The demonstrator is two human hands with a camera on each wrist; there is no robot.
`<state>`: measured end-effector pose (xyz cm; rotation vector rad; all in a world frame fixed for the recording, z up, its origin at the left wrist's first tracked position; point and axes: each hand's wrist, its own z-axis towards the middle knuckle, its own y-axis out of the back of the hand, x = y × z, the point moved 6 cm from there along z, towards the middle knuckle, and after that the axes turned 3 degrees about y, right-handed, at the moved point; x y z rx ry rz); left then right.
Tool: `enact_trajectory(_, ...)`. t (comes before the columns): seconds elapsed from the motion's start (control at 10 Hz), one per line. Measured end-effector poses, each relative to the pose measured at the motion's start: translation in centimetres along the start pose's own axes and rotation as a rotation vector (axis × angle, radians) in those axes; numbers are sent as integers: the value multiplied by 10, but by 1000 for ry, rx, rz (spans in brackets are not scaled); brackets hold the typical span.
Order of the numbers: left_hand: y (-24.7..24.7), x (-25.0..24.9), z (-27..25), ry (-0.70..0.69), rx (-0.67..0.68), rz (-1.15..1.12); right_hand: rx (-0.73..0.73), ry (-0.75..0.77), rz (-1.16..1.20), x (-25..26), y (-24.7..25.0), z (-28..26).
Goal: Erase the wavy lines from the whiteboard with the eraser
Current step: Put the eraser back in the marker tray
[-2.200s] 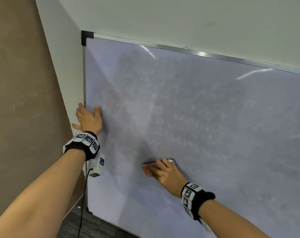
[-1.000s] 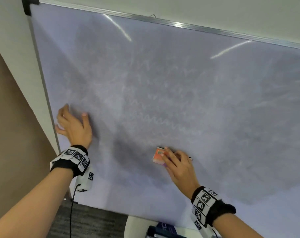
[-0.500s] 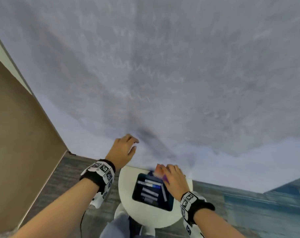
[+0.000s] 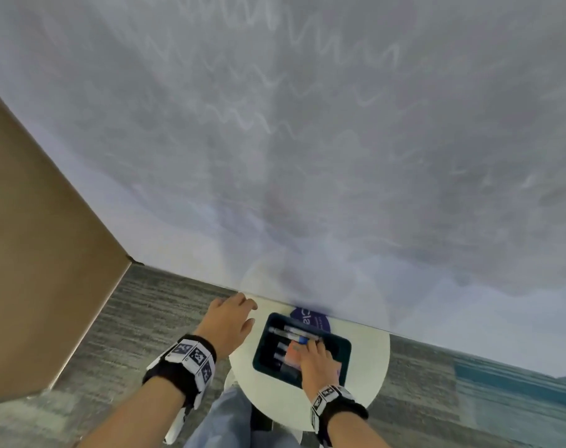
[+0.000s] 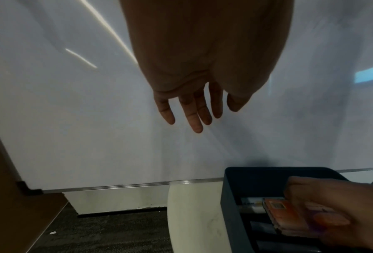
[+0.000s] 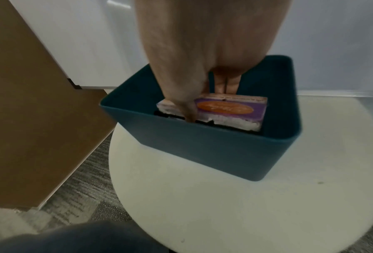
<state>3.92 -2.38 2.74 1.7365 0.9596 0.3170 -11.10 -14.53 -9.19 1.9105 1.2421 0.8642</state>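
Note:
The whiteboard fills the upper head view, with faint pale wavy traces still on its grey smeared surface. My right hand reaches down into a teal bin on a round white table. In the right wrist view the thumb and fingers pinch the eraser, a block with a purple and orange label, low inside the bin. My left hand hovers empty beside the bin with relaxed, straight fingers, near the board's bottom edge.
Several markers lie in the bin beside the eraser. The white table stands against the board's lower frame. A brown panel stands at the left over grey carpet. My jeans-clad leg is under the table's near edge.
My right hand carried the eraser from the board down into the teal bin. My left hand left the board and dropped beside the table. The view tilted downward.

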Motion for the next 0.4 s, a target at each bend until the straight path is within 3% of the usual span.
enact_trajectory(0.2, 4, 7, 5, 20, -19, 64, 31, -49, 30, 3, -14, 21)
enact_trajectory(0.4, 29, -3, 10, -6, -39, 22, -177, -55, 140, -5, -4, 28)
